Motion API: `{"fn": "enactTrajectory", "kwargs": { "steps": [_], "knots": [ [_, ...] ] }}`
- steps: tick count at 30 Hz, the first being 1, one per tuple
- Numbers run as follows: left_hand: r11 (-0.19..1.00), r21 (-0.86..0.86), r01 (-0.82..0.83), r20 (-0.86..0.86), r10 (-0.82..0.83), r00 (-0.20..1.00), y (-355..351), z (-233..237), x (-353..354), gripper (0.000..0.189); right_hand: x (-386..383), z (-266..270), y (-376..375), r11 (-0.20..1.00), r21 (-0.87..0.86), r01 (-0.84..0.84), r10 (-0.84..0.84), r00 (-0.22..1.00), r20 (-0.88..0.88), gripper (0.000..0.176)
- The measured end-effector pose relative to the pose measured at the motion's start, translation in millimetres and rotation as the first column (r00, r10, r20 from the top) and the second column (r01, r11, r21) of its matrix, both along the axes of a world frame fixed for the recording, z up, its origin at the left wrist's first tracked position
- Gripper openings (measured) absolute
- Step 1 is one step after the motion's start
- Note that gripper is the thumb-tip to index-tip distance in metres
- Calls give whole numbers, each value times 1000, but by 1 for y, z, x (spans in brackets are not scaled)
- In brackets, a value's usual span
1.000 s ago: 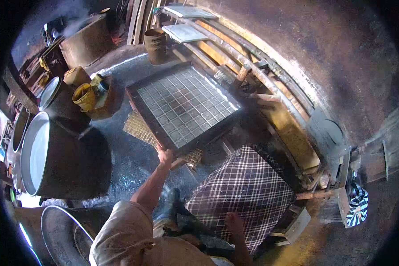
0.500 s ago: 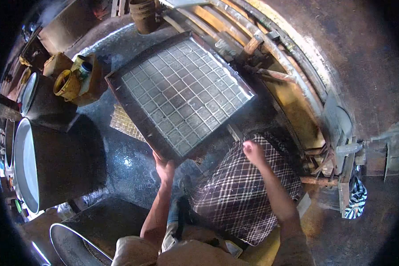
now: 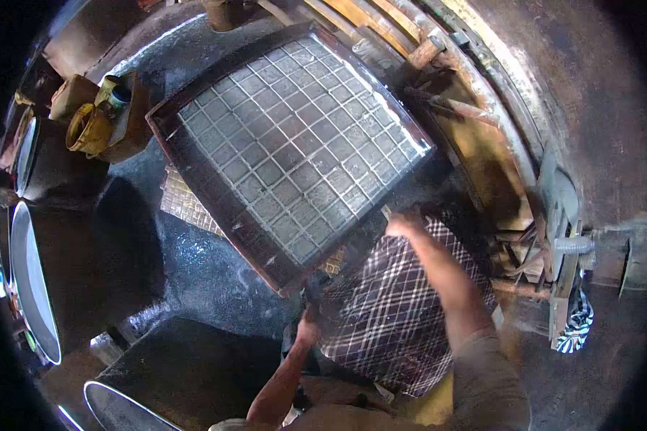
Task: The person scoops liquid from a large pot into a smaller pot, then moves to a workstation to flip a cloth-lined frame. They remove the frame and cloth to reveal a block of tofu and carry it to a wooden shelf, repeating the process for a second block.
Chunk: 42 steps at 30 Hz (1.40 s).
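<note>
A square dark-framed tray (image 3: 216, 194) spreads in front of me, filled with a grey slab divided by a grid of pale lines. Below its right side lies a brown-and-white plaid cloth (image 3: 388, 309), draped over something hidden. My right hand (image 3: 404, 225) is closed at the cloth's upper edge, its fingers around the lower end of a short wooden stick (image 3: 386, 212) beside the tray. My left hand (image 3: 308, 332) is by the cloth's left edge, below the tray's near corner; its fingers are blurred against the dark, and I cannot tell what they touch.
Large dark drums with pale rims (image 3: 32, 280) stand on the left, another (image 3: 126, 402) at the lower left. A yellow bucket (image 3: 90, 129) and containers sit farther back. A gridded yellowish mat (image 3: 187, 205) shows under the tray. Wooden poles (image 3: 474, 111) run along the right.
My left hand has come off the tray's near corner and moved down and right to the cloth's edge. My right hand has lowered from above the cloth to the wooden stick.
</note>
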<state>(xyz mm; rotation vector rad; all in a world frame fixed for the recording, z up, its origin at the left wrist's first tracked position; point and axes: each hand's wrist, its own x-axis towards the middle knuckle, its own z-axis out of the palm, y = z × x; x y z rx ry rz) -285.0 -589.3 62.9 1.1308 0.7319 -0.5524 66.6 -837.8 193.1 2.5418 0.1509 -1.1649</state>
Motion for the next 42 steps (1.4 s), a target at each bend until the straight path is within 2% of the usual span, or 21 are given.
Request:
{"fn": "enactTrajectory", "kwargs": {
  "steps": [5, 7, 8, 9, 11, 14, 15, 18, 20, 22, 24, 25, 26, 27, 29, 33, 36, 39, 40, 41, 42],
  "knots": [
    [905, -412, 108, 26, -106, 994, 22, -33, -8, 31, 30, 127, -18, 987, -136, -86, 93, 994, 49, 32],
    [896, 84, 437, 242, -444, 863, 52, 23, 20, 25, 25, 133, -47, 973, -121, -197, 229, 897, 377, 29],
    [914, 24, 405, 295, -393, 871, 64, 91, 45, 25, 22, 132, -58, 988, -86, -129, 155, 853, 498, 30],
    [912, 39, 409, 301, -401, 865, 67, 94, 43, 25, 20, 129, -66, 997, -41, -67, 78, 789, 609, 31],
    [725, 591, 354, 344, -623, 702, 81, 104, 35, 27, 5, 134, -75, 987, 103, 120, -158, 763, 626, 35],
    [618, 678, 400, 198, -676, 710, 67, 162, 16, 30, -32, 132, -100, 721, 589, 364, -683, 229, 694, 31],
    [623, 698, 353, 216, -653, 726, 55, 190, 10, 32, -50, 143, -112, 378, 873, 309, -925, 82, 371, 32],
    [546, 783, 296, 317, -761, 565, 20, 225, -20, 42, -93, 81, -215, 426, 788, -444, -904, -164, 396, 40],
    [493, 856, 159, 401, -825, 400, -14, 238, -50, 43, -160, 97, -260, -173, 869, -464, -963, -106, -249, 42],
    [765, 443, 468, 648, -634, 423, -56, 252, -87, 41, -235, 163, -276, -210, 823, -527, -912, -197, -359, 43],
    [795, 169, 582, 722, -502, 476, -111, 280, -110, 41, -307, 158, -360, -149, 796, -586, -946, -151, -288, 39],
    [249, 385, 889, 445, -894, 57, -151, 310, -106, 53, -343, 166, -396, -125, 796, -593, -950, -160, -268, 39],
    [-412, 362, 836, 91, -877, -472, -185, 328, -113, 66, -383, 185, -419, -84, 805, -587, -953, -189, -237, 39],
    [-205, 425, 882, 431, -811, -396, -209, 275, -155, 57, -424, 201, -446, -42, 821, -570, -956, -215, -198, 39],
    [-104, 382, 918, 716, -595, -365, -258, 293, -200, 45, -509, 237, -503, 63, 860, -506, -961, -264, -85, 38],
    [-359, 354, 864, 737, -462, -494, -344, 411, -264, 51, -662, 326, -576, 293, 897, -331, -931, -314, 188, 38],
    [-452, 311, 836, 799, -352, -488, -388, 400, -333, 62, -719, 382, -592, 444, 874, -198, -884, -255, 391, 39],
    [-552, -25, 834, 813, -496, -304, -402, 382, -350, 66, -732, 395, -597, 587, 804, -93, -807, -147, 572, 40],
    [-417, 221, 882, 834, -388, -392, -412, 348, -349, 66, -705, 414, -536, 381, 891, -248, -923, -50, 381, 39],
    [-306, 264, 915, 830, -411, -377, -404, 339, -341, 66, -699, 400, -544, 384, 891, -241, -923, -63, 381, 39],
    [-192, 308, 932, 823, -438, -362, -395, 332, -332, 66, -694, 367, -558, 88, 930, -357, -940, 280, 197, 38]
  ]
}}
